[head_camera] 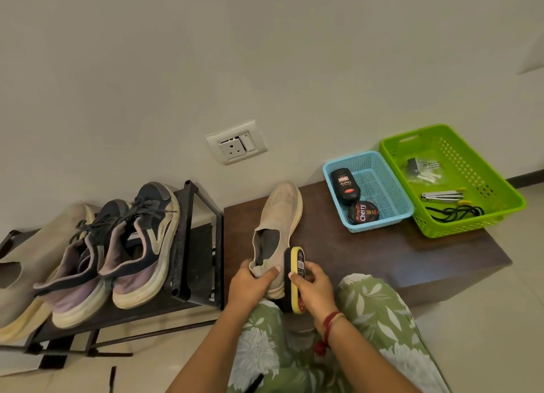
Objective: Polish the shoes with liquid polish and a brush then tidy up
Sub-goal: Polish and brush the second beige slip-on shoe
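Shoe sits centre frame on the dark desk. Its heel is raised off the desk, in hand, at lower centre.

- Left grip: fingers and thumb clamped round the heel collar, thumb across the upper.
- Right grip: fingers wrapped round the yellow-and-black brush, which is held on edge against the shoe's right flank near the heel. It looks to be touching.

Step in hand, by my reading: working the heel quarter.
- Brace the heel firmly with the left so the shoe does not swivel.
- Keep the working face of the brush flat to the fabric.
- Use short, overlapping strokes from heel toward toe, light over the pale sole rim.
- Roll the shoe to bring round the flank not yet reached.

Orientation:
- Toe points to the upper frame, toward the wall, leaning slightly right.
- Long axis runs near vertical in the frame.
- Opening faces up and left; the sole edge shows along the right.

The liquid polish bottle lies in the blue basket at right, well apart from the shoe.
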Available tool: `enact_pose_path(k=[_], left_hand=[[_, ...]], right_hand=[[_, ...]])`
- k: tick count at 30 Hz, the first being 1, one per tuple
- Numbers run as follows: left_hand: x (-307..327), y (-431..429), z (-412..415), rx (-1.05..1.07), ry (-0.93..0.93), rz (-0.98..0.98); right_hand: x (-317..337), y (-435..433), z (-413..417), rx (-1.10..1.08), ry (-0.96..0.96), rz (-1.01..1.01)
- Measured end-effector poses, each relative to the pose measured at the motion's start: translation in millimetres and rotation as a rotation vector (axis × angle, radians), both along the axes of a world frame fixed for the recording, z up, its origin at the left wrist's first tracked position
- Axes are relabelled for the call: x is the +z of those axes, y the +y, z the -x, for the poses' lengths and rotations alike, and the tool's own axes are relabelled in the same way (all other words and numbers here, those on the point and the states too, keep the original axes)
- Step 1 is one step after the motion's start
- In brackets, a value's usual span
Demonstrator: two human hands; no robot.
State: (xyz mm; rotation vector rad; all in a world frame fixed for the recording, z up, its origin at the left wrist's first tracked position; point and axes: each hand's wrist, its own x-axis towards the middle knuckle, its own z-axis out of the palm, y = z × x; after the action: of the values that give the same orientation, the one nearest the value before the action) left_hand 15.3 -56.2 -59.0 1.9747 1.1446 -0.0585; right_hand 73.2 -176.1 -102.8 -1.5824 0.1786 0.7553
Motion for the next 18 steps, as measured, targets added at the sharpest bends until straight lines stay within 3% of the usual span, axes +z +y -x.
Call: enact_pose_path(k=[5, 8, 12, 14, 18], left_hand=[[4.0, 1.0, 6.8, 0.058, -0.081, 0.146], [8.2, 1.9, 12.2, 0.099, -0.167, 0.316], [9.7, -1.5, 26.9, 0.098, -0.176, 0.401], [4.8, -7.6, 37.3, 0.091, -0.15, 0.269], [5.5, -17.5, 38.3, -0.009, -0.185, -0.335]], right_hand=[[7.8, -1.4, -4.8, -0.088, 0.005, -0.118], [16.1, -5.6, -9.4, -0.061, -0.114, -0.122], [18.8, -11.9, -6.5, 0.059, -0.277, -0.054], [21.9, -13.4, -4.5, 0.154, -0.39, 0.013], [24.5, -10.7, -6.0, 0.223, -0.502, 0.065]])
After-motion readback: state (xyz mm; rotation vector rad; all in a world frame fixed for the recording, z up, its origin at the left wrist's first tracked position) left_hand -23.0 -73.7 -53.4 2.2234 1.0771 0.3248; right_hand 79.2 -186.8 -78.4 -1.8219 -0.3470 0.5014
